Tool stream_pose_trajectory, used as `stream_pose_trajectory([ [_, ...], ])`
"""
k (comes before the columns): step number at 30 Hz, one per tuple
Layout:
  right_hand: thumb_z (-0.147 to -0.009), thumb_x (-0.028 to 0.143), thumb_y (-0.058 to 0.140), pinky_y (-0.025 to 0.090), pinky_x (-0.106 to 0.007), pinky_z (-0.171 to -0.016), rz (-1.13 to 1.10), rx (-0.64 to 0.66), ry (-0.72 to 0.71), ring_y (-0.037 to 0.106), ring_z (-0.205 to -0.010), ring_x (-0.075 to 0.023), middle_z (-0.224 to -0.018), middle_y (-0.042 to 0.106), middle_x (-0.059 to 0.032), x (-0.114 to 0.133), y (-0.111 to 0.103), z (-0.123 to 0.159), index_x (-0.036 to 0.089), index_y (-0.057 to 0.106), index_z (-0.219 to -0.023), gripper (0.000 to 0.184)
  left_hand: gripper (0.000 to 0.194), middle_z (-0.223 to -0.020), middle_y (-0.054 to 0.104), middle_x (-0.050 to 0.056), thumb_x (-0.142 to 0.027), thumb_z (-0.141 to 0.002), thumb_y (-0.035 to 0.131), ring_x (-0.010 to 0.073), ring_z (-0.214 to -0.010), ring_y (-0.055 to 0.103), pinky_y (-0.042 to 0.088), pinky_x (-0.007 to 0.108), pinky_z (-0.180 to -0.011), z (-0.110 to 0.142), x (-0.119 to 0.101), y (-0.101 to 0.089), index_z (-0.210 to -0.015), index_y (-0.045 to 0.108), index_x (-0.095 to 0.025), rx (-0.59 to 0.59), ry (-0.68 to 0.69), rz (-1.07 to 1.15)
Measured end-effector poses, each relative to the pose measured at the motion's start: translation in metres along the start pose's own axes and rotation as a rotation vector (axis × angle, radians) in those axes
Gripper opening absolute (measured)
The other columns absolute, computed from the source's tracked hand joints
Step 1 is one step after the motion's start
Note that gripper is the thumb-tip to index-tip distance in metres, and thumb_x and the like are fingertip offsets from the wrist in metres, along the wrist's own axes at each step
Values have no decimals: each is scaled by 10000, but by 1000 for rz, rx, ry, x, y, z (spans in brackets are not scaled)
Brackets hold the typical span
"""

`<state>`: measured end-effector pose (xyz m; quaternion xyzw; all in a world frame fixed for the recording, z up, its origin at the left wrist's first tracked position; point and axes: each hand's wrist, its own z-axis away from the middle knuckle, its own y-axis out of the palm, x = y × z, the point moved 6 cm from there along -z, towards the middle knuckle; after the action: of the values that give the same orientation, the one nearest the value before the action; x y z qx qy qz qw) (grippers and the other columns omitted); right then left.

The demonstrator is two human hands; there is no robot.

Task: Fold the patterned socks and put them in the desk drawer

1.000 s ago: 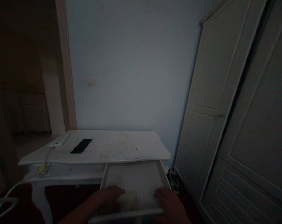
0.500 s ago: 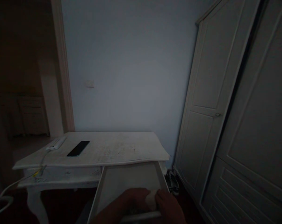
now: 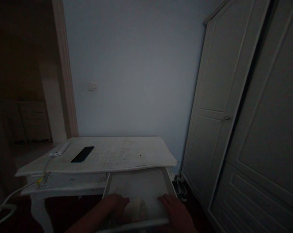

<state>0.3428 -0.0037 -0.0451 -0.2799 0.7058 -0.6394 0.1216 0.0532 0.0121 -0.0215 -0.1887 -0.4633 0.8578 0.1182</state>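
A white drawer [image 3: 148, 181] is pulled out of the desk, its front rim nearest me. Inside it, my left hand [image 3: 116, 207] is closed on a pale, crumpled cloth [image 3: 135, 208] at the left front. The cloth is blurred, and its lower part is hard to make out. My right hand [image 3: 174, 208] grips the drawer's right side near the front corner, fingers bent over the wall into the drawer.
On the white desk [image 3: 112, 152] lie a dark phone [image 3: 82, 154] and a white power strip [image 3: 59, 149] whose cable hangs off the left. Dark shoes [image 3: 180, 189] sit on the floor at the right, beside a tall wardrobe [image 3: 210, 97].
My left hand swept right across the drawer with the cloth, close to my right hand, then came back to the left side. My right hand has stayed at the drawer's right wall.
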Motion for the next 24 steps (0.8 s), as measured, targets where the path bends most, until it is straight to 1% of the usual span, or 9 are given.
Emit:
stream_pose_trajectory([
  [3, -673, 697, 888, 447, -554, -1179, 17, 29, 29, 556, -1402, -441, -1557, 593, -138, -4, 4, 0, 304, 554, -1545, 1014, 864, -1398, 701, 240, -606, -713, 720, 469, -1277, 674, 552, 623, -1008, 9, 11, 6, -1476, 597, -221, -8, -50, -7],
  [6, -683, 704, 874, 449, -553, -1177, 38, 55, 23, 565, -1395, -437, -1546, 605, -133, -7, 8, -1, 310, 564, -1536, 989, 806, -1352, 722, 250, -570, -729, 715, 474, -1248, 689, 548, 644, -1000, 4, 6, 4, -1440, 623, -202, -34, -67, -19],
  [9, -678, 735, 856, 467, -533, -1155, 52, 29, 7, 586, -1367, -432, -1515, 631, -133, -10, 10, -2, 306, 588, -1509, 973, 700, -1401, 679, 269, -571, -782, 669, 491, -1323, 626, 463, 702, -1082, -6, -13, -5, -1362, 672, -178, -108, -38, -22],
  [11, -679, 771, 833, 477, -512, -1138, 43, -13, -25, 606, -1335, -419, -1477, 657, -128, -11, 10, -2, 305, 602, -1487, 961, 745, -1464, 642, 241, -596, -776, 685, 446, -1352, 614, 466, 625, -1122, -14, -31, -9, -1395, 643, -183, -130, 18, 14],
  [14, -679, 806, 812, 491, -485, -1103, 44, -77, -75, 635, -1275, -399, -1428, 685, -114, -11, 10, -2, 315, 608, -1467, 951, 853, -1486, 643, 176, -624, -746, 717, 378, -1306, 659, 540, 494, -1071, -27, -56, -10, -1478, 566, -214, -116, 97, 87],
  [16, -664, 804, 822, 505, -475, -1072, 62, -116, -94, 646, -1242, -398, -1413, 690, -116, -10, 11, -2, 314, 574, -1501, 1002, 800, -1456, 673, 142, -602, -744, 726, 376, -1282, 675, 552, 484, -1052, -35, -69, -9, -1446, 596, -241, -95, 139, 115],
  [18, -668, 791, 823, 518, -462, -1040, 64, -162, -118, 659, -1202, -388, -1391, 696, -123, -9, 11, -3, 303, 478, -1584, 1093, 707, -1425, 703, 101, -570, -742, 739, 370, -1272, 681, 546, 478, -1056, -41, -78, -10, -1379, 654, -277, -70, 184, 136],
  [21, -688, 791, 804, 525, -451, -1014, 45, -191, -143, 671, -1165, -374, -1375, 696, -132, -5, 9, -4, 288, 313, -1675, 1212, 683, -1487, 671, 56, -572, -769, 727, 339, -1336, 642, 498, 447, -1120, -41, -79, -15, -1395, 652, -308, -63, 242, 177],
  [24, -671, 781, 827, 501, -465, -1061, 41, -156, -107, 652, -1219, -388, -1413, 678, -130, -4, 9, -4, 308, 305, -1679, 1230, 831, -1522, 642, 81, -611, -730, 775, 364, -1349, 630, 489, 473, -1128, -30, -61, -17, -1474, 589, -290, -29, 237, 213],
])
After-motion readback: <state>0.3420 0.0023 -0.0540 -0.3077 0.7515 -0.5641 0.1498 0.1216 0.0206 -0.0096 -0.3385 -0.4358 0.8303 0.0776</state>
